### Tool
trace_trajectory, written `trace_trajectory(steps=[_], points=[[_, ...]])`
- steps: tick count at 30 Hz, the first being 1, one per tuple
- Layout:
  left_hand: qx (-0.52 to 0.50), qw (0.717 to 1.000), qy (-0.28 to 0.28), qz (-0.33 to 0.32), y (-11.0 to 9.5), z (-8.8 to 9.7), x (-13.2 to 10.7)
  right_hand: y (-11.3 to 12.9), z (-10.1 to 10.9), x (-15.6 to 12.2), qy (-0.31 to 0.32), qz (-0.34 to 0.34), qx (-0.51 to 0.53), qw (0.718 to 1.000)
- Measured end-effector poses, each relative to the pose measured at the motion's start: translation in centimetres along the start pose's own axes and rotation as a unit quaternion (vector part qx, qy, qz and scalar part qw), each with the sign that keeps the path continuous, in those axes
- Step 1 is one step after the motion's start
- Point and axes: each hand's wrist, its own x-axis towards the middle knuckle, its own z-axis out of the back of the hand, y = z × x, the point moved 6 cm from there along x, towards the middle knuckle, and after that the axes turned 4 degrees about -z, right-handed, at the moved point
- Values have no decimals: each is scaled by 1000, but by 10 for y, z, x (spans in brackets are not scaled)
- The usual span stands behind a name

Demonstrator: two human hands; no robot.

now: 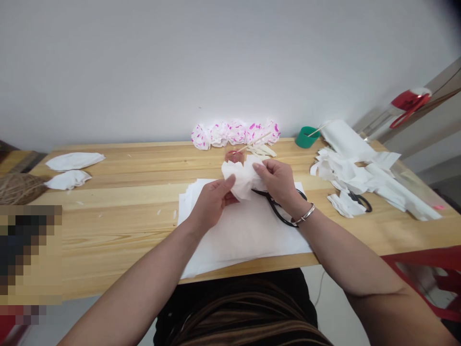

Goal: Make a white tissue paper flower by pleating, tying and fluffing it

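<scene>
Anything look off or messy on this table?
Only clutter. On the right, a loose heap of paper scraps half buries a pair of scissors, handles poking out. A few tiny bits lie on the table left of the sheets. The left hand and right hand hold a tissue.

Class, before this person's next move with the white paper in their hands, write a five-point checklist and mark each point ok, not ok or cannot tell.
1. The left hand and right hand both grip the tissue piece: ok.
2. The stack of sheets lies flat under the work: ok.
3. The black scissors are within reach, on the sheets under the right wrist: ok.
4. Scissor blades closed: cannot tell, the right hand hides them.
5. Right side of the table kept free of scraps: not ok, a scrap pile is heaped there.
</scene>
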Motion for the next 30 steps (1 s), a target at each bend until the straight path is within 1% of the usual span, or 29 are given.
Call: trace_trajectory(steps=[3,5,6,8,9,10,12,14,15,16,18,23,25,30], points=[[27,999,14,14,2,-1,-2,-3,0,1,-6,1,-9,1000],[13,1000,-1,10,1,1,-1,-3,2,1,-18,16,-22,999],[0,1000,-14,6,0,3,-1,0,3,1,-34,43,-35,998],[-26,999,-42,-2,-2,6,1,12,8,-4,-71,142,-69,985],[-38,998,-55,-5,-3,8,1,20,8,-9,-79,203,-88,972],[-50,997,-65,-7,-4,9,2,27,7,-15,-74,263,-109,956],[-70,994,-78,-8,-5,10,3,38,0,-26,-32,352,-147,924],[-87,993,-82,-10,-5,10,3,42,-7,-34,13,404,-187,895],[-93,992,-82,-10,-6,10,3,43,-10,-38,26,421,-205,883],[-98,992,-80,-8,-5,10,3,43,-12,-39,33,432,-220,874],[-102,992,-75,-1,-5,9,3,43,-14,-40,38,438,-242,865],[-86,994,-70,12,-2,10,3,39,-18,-37,54,423,-270,863],[-79,995,-68,6,-2,10,3,38,-18,-36,53,416,-266,868],[-36,997,-62,-9,-3,10,3,38,-16,-32,42,385,-206,899]])
